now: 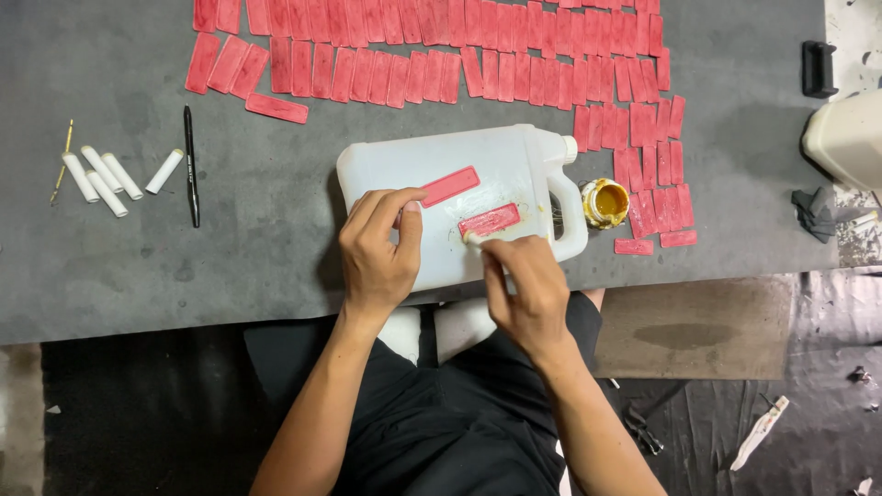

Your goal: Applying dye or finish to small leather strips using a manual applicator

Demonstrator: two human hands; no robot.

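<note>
On the white plastic jug [459,184], the left hand [377,253] pins one red strip [448,186]; the right hand [528,285], pinching a small applicator, might smear yellow glue beyond the other strip [489,220]

Your left hand [377,253] covers one end of the upper red strip [448,186]. The top rows of red strips [441,18] run off the upper edge. At the right edge, a white container [850,138] is cut off.
</note>
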